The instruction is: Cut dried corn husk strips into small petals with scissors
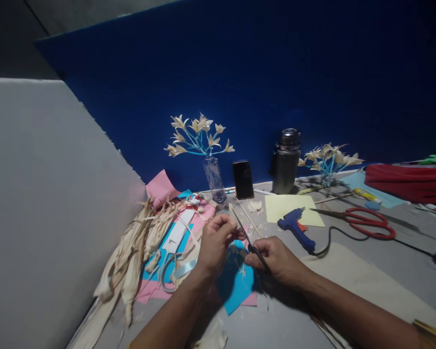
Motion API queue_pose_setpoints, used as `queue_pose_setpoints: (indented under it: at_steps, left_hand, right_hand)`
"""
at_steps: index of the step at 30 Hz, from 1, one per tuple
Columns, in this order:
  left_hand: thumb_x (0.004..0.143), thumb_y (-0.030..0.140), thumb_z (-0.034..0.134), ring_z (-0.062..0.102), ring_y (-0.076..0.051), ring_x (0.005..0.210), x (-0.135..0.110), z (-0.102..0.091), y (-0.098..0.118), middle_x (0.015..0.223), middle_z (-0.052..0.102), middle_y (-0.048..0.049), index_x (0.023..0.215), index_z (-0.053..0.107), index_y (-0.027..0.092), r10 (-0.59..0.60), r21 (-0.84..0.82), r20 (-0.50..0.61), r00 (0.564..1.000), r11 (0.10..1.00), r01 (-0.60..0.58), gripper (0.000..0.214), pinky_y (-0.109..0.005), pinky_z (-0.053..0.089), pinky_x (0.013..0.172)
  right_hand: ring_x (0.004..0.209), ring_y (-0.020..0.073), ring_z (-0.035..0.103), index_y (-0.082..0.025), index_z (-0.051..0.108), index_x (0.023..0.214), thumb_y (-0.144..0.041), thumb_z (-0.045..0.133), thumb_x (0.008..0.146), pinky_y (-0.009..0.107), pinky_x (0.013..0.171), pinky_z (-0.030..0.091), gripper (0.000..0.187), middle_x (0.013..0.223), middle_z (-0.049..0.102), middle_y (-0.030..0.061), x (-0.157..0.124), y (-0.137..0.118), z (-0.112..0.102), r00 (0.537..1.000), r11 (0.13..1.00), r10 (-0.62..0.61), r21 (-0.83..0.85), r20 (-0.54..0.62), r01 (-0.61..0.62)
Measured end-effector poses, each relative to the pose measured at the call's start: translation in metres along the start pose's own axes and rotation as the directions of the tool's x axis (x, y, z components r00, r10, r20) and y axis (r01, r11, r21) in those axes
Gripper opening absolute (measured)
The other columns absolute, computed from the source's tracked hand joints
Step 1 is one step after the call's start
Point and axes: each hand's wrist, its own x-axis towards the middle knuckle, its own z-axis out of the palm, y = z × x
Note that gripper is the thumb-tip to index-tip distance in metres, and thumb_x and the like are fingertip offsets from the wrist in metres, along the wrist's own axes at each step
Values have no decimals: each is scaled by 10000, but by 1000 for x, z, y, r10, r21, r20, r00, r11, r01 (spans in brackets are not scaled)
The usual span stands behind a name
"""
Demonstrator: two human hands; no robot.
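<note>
My right hand [276,259] is closed round the black handles of a pair of scissors [252,248], whose blades point up and to the left. Just left of the blades, my left hand [217,240] pinches a small pale piece of dried husk [231,212]; its tip shows above the fingers, close against the blade. Below both hands lies a blue paper sheet [236,288] with thin husk trimmings on it. A heap of dried corn husks [134,252] spreads to the left of my left hand.
Behind stand a clear vase [214,179] of husk flowers [199,128], a phone [242,180] and a dark flask [286,162]. On the right lie a blue glue gun [297,228], its cord, red-handled scissors [370,223] and more husk flowers [329,157]. A roll of ribbon [167,274] lies left.
</note>
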Motion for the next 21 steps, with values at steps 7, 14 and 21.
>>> queue_pose_setpoints:
  at_steps: [7, 14, 21]
  left_hand:
    - [678, 227, 720, 600, -138, 574, -1, 1, -5, 588, 618, 6, 667, 564, 169, -48, -4, 38, 998, 999, 48, 167, -284, 511, 645]
    - [696, 212, 690, 604, -145, 594, -2, 0, -6, 605, 623, 1, 678, 566, 172, -46, 17, 50, 998, 999, 46, 132, -293, 506, 665]
    - [673, 154, 631, 629, -154, 634, 1, -2, -4, 665, 651, -16, 642, 544, 167, -41, 3, 96, 995, 999, 40, 93, -293, 506, 673]
  right_hand:
    - [512, 100, 405, -164, 567, 574, -481, 763, 696, 251, 505, 319, 392, 531, 494, -21, 1, 0, -1, 1000, 1000, -24, 14, -9, 24]
    - [459, 82, 358, -162, 559, 557, -379, 726, 728, 238, 453, 252, 323, 473, 444, -42, 0, 1, -1, 1000, 999, 22, 24, -4, -22]
    - [436, 77, 356, -161, 543, 529, -379, 732, 731, 233, 434, 234, 352, 458, 460, -36, -1, 3, -3, 999, 998, 31, 58, 19, -32]
